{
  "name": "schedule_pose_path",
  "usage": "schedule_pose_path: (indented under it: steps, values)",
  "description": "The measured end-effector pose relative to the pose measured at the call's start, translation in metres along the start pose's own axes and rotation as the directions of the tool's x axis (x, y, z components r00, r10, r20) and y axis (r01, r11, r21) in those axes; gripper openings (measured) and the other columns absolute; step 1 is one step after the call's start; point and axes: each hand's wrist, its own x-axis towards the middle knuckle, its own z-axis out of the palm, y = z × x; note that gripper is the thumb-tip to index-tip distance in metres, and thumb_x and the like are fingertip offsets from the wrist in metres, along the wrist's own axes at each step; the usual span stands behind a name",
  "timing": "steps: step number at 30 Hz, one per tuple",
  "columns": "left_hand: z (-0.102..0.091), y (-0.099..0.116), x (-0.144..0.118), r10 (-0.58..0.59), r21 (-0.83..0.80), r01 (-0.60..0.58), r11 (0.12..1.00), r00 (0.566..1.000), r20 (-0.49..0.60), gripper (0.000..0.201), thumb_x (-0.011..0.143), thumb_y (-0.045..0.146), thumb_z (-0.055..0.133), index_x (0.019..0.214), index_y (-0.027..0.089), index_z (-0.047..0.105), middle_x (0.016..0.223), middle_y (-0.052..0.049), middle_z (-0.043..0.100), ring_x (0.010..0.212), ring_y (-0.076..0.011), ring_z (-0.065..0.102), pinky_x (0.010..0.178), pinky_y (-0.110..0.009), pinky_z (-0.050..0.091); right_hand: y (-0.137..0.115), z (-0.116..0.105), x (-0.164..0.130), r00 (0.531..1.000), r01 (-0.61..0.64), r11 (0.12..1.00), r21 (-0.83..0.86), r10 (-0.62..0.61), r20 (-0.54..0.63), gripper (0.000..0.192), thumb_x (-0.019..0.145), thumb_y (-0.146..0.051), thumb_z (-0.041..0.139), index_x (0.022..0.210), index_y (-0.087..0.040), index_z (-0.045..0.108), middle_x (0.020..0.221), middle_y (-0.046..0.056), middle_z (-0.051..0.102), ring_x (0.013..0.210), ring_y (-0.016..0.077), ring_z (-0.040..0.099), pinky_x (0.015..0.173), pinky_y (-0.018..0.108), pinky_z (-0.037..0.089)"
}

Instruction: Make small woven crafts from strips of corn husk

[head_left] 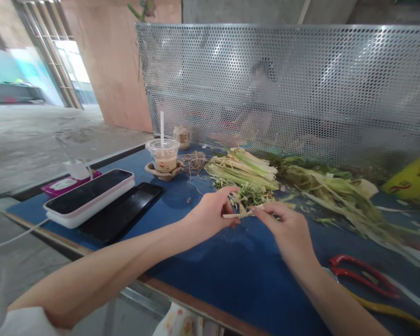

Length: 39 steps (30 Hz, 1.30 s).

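The person's left hand [210, 212] and right hand [287, 228] are meeting over the middle of the blue table [210, 280], and both are pinching the same thing: a pale strip of stalk fibre [240, 214]. The strip is lying almost level, its long axis running across the table from left to right, roughly parallel to the near edge. The left grip is closing thumb and fingertips on the strip's left end; the right grip is closing forefinger and thumb on its right end, so the strip is spanning the short gap between the two hands, just above the table top. Neither hand is nearer than the other; each is holding its own end.

Just behind the strip, toward the far edge, a small heap of green trimmings [250, 193] is lying, almost touching the fingers. Farther back a bundle of peeled stalks [243, 170] is resting with its length slanting toward the far right, and a spread of leafy husks [336, 191] is trailing along the right side.

Near the far left a lidded drink cup with a straw [163, 156] is standing beside a coil of rubber bands [193, 162]. Two phones [91, 193] are lying at the left edge, and red-handled scissors [360, 273] are lying at the near right, well apart from the right wrist.
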Motion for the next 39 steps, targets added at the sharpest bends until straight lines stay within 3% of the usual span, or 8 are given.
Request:
schedule_pose_path:
  steps: [4, 8, 12, 17, 19, 23, 27, 39]
  values:
    - [-0.002, -0.002, -0.002, -0.028, -0.052, 0.029, 0.998, 0.999, 0.028, 0.058, 0.066, 0.017, 0.064, 0.119, 0.018, 0.042, 0.055, 0.007, 0.054, 0.051, -0.0130, 0.059, 0.045, -0.020, 0.042, 0.000, -0.003, 0.002, 1.000, -0.004, 1.000, -0.019, 0.004, 0.000, 0.019, 0.063, -0.038, 0.065, 0.058, -0.019, 0.065, 0.070, 0.003, 0.066, 0.074, 0.0212, 0.058, 0.072, 0.031, 0.042]
    - [0.001, -0.004, 0.000, 0.053, -0.277, -0.052, 0.959, 0.999, -0.006, 0.043, 0.068, 0.021, 0.063, 0.107, 0.021, 0.043, 0.061, 0.007, 0.055, 0.057, -0.0136, 0.062, 0.044, -0.019, 0.044, 0.002, -0.009, 0.008, 0.999, -0.018, 1.000, -0.023, 0.019, 0.028, 0.021, 0.067, -0.040, 0.062, 0.063, -0.019, 0.064, 0.069, 0.002, 0.064, 0.070, 0.0191, 0.058, 0.066, 0.028, 0.042]
    - [0.004, -0.006, 0.001, 0.127, -0.313, -0.112, 0.943, 0.991, 0.029, 0.013, 0.076, 0.028, 0.056, 0.082, 0.015, 0.054, 0.067, 0.000, 0.062, 0.057, -0.0115, 0.059, 0.052, -0.022, 0.048, 0.007, -0.008, 0.011, 0.984, -0.036, 0.998, 0.060, 0.025, 0.174, 0.023, 0.071, -0.041, 0.058, 0.069, -0.018, 0.062, 0.071, 0.002, 0.063, 0.067, 0.0171, 0.057, 0.061, 0.026, 0.042]
    - [0.004, -0.005, 0.000, 0.109, -0.294, -0.100, 0.951, 0.994, 0.015, 0.016, 0.079, 0.030, 0.052, 0.078, 0.015, 0.055, 0.063, 0.000, 0.061, 0.054, -0.0101, 0.056, 0.046, -0.020, 0.046, 0.012, -0.002, 0.008, 0.948, -0.023, 0.985, 0.169, -0.033, 0.318, 0.027, 0.077, -0.043, 0.052, 0.086, -0.019, 0.057, 0.082, 0.003, 0.061, 0.073, 0.0165, 0.057, 0.067, 0.027, 0.044]
    - [0.002, -0.003, 0.001, 0.099, -0.306, -0.092, 0.948, 0.995, 0.006, 0.017, 0.080, 0.031, 0.050, 0.076, 0.015, 0.053, 0.061, 0.000, 0.060, 0.052, -0.0097, 0.055, 0.044, -0.019, 0.044, 0.011, -0.001, 0.007, 0.926, 0.030, 0.997, 0.076, -0.057, 0.374, 0.026, 0.077, -0.043, 0.052, 0.089, -0.020, 0.055, 0.081, 0.002, 0.060, 0.070, 0.0155, 0.055, 0.062, 0.026, 0.043]
    - [-0.003, -0.001, 0.004, 0.109, -0.247, -0.116, 0.962, 0.993, -0.042, 0.016, 0.081, 0.029, 0.049, 0.073, 0.015, 0.050, 0.062, 0.001, 0.059, 0.051, -0.0080, 0.053, 0.042, -0.017, 0.040, 0.004, -0.005, 0.003, 0.844, 0.258, 0.958, -0.123, -0.162, 0.511, 0.026, 0.087, -0.032, 0.038, 0.066, -0.020, 0.049, 0.060, -0.002, 0.053, 0.058, 0.0127, 0.049, 0.060, 0.026, 0.037]
    - [-0.007, 0.000, 0.005, 0.138, -0.216, -0.152, 0.965, 0.987, -0.077, 0.014, 0.081, 0.024, 0.049, 0.071, 0.015, 0.049, 0.059, 0.002, 0.057, 0.046, -0.0045, 0.049, 0.043, -0.015, 0.036, -0.003, -0.007, -0.001, 0.826, 0.420, 0.882, -0.213, -0.274, 0.493, 0.034, 0.090, -0.028, 0.030, 0.059, -0.020, 0.041, 0.052, -0.003, 0.050, 0.057, 0.0131, 0.046, 0.067, 0.029, 0.032]
    - [-0.014, -0.004, 0.008, 0.228, -0.190, -0.251, 0.949, 0.964, -0.138, 0.016, 0.082, 0.028, 0.048, 0.072, 0.015, 0.050, 0.064, 0.001, 0.054, 0.059, -0.0083, 0.052, 0.055, -0.020, 0.042, 0.000, -0.009, 0.000, 0.832, 0.412, 0.877, -0.247, -0.252, 0.494, 0.036, 0.091, -0.030, 0.030, 0.057, -0.020, 0.040, 0.049, -0.003, 0.047, 0.056, 0.0131, 0.044, 0.066, 0.029, 0.031]
